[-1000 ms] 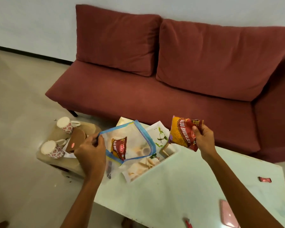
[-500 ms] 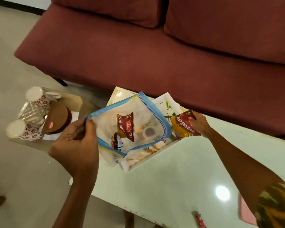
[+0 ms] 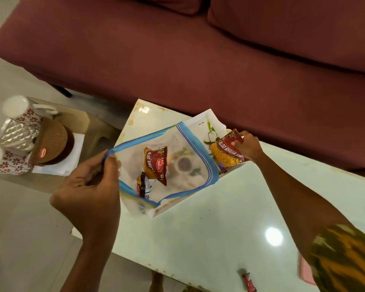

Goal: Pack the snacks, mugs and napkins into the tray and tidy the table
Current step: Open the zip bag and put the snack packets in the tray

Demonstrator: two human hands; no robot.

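The snack packet [image 3: 227, 158], held high a second ago, is now low at the right edge of the blue-rimmed clear bag [image 3: 190, 180], over the white tray [image 3: 200, 121] on the table [image 3: 198, 245]. The right hand [image 3: 249, 148] keeps its grip closed round the packet. The left hand [image 3: 89, 192] still pinches the bag's rim in its grip, with two more packets [image 3: 156, 165] inside.

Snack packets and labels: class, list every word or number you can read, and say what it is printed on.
"ALOO BHUJIA SEV": yellow packet held by the right hand.
"ALOO BHU", rest unclear: second packet inside the zip bag.
Red label on the brown lid: too blurred.
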